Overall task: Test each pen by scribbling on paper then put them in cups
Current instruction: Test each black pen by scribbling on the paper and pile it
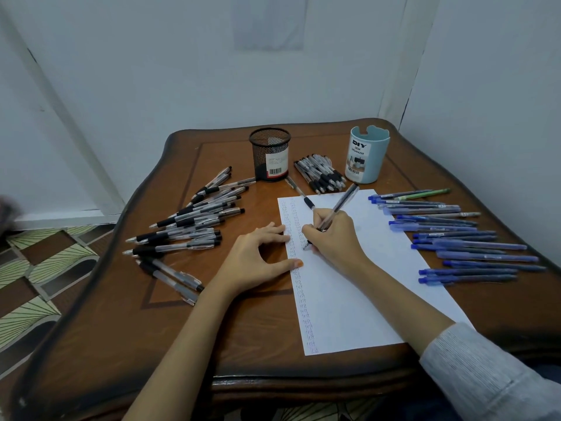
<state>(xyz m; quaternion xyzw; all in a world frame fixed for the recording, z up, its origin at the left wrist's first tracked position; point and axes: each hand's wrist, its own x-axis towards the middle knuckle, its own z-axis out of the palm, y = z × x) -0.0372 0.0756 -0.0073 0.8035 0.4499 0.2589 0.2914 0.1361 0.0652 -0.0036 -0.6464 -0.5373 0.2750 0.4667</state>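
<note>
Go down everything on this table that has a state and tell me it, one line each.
paper: flat, two scribble columns at left.
left hand: flat, pressing the paper's edge.
right hand: grips pen, tip on paper.
black mesh cup: upright, no pens sticking out.
blue cup: upright, no pens sticking out.
black pens: lying loose, left.
blue pens: lying loose, right.

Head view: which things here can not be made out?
All in the head view:
Inside of the blue cup: hidden by its wall.
Scribbles on the paper: too small to read.
Label on the mesh cup: too small to read.
Dark shape: blurred, cut by left edge.
Grip of the pen: covered by the right hand.
</note>
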